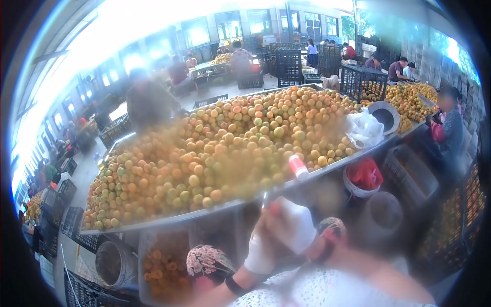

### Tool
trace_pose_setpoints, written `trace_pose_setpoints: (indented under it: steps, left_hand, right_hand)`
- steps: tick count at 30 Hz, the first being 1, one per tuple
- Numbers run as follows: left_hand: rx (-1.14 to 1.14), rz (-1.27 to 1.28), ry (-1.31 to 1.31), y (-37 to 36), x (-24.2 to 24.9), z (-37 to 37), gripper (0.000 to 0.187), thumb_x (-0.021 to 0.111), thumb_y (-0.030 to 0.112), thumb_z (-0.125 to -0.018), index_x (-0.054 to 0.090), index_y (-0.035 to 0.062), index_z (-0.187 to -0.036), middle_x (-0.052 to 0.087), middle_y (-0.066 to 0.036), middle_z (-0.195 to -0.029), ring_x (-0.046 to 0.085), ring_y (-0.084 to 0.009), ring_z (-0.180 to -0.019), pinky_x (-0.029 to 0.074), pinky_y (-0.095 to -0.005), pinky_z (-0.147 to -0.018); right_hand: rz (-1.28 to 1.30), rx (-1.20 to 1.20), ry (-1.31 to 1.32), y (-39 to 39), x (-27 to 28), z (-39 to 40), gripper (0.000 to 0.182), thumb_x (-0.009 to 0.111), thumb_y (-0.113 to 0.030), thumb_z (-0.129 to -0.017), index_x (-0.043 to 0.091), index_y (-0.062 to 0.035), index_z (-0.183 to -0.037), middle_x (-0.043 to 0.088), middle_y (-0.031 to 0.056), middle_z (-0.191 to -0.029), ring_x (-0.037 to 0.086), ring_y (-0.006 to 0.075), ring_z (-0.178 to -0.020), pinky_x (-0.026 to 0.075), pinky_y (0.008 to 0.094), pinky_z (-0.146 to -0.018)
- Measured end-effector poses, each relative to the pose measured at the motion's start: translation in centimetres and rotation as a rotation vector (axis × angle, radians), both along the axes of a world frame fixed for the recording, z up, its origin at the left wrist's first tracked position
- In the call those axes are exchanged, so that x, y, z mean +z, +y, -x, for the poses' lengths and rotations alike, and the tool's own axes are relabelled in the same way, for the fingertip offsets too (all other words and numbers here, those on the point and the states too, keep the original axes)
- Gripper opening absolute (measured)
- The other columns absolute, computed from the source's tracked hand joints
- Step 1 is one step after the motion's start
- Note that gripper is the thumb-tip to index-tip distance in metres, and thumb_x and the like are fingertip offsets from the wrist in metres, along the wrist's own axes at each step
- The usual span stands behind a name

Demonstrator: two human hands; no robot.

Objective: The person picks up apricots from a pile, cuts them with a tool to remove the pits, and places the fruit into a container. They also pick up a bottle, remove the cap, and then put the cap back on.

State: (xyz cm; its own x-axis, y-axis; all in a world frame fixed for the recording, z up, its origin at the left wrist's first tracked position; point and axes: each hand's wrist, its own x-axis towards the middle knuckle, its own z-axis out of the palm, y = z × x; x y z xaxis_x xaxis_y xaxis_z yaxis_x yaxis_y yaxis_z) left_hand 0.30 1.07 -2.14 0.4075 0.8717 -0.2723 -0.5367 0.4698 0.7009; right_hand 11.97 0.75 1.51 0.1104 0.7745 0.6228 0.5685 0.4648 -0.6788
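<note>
My left hand and my right hand, both in white gloves, are close together just below the near rim of a sorting table. Both sets of fingers are curled closed. A thin, shiny tip and a small red thing show at the fingers; blur hides what they belong to. Heaped on the table are many orange, yellow and greenish apricot-like fruits. A red and white bottle lies at the rim just beyond my right hand.
Below on the left stand a bin of orange fruit pieces and a round bucket. To the right are a bucket with a red bag, a white plastic bag and a grey crate. A person sits at the right.
</note>
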Motion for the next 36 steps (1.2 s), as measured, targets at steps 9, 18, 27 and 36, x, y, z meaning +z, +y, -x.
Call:
trace_pose_setpoints:
  steps: [9, 18, 27, 36]
  left_hand:
    - [-0.047, -0.477, 0.232, 4.4, -4.4, 2.6, 0.044, 0.050, 0.039, -0.099, 0.058, 0.0016, -0.122, 0.065, -0.016, -0.109, 0.066, -0.0316, -0.093, 0.058, -0.0422, -0.076]
    - [-0.214, -0.273, -0.061, 1.9, 0.5, 2.3, 0.048, 0.061, 0.032, -0.096, 0.051, 0.0041, -0.133, 0.066, -0.010, -0.100, 0.066, -0.0179, -0.084, 0.054, -0.0315, -0.063]
    - [-0.253, -0.197, -0.091, 1.3, -0.4, 2.6, 0.045, 0.063, 0.029, -0.094, 0.053, 0.0029, -0.130, 0.067, -0.009, -0.100, 0.067, -0.0173, -0.079, 0.056, -0.0294, -0.063]
    - [-0.114, -0.182, -0.203, 1.5, -0.1, 4.4, 0.056, 0.061, 0.031, -0.092, 0.046, 0.0073, -0.140, 0.066, -0.017, -0.097, 0.067, -0.0263, -0.076, 0.055, -0.0361, -0.065]
  right_hand:
    - [-0.030, 0.229, 0.766, 3.8, -4.1, -2.0, 0.020, 0.061, -0.022, -0.101, 0.061, -0.0035, -0.108, 0.062, 0.0010, -0.091, 0.060, 0.0065, -0.074, 0.048, 0.0225, -0.060]
    - [0.301, 0.316, 0.624, 0.3, -0.7, -1.8, 0.013, 0.062, -0.014, -0.097, 0.062, -0.0020, -0.099, 0.061, -0.0001, -0.083, 0.057, 0.0055, -0.073, 0.048, 0.0229, -0.064]
    - [0.284, 0.196, 0.344, -0.4, -1.8, -1.5, 0.016, 0.057, -0.014, -0.099, 0.065, -0.0011, -0.104, 0.063, 0.0010, -0.081, 0.058, 0.0069, -0.072, 0.047, 0.0244, -0.063]
    - [0.172, 0.118, 0.511, -1.7, 2.0, -2.1, 0.036, 0.056, -0.036, -0.103, 0.067, -0.0017, -0.102, 0.067, 0.0050, -0.079, 0.056, 0.0073, -0.056, 0.040, 0.0214, -0.047]
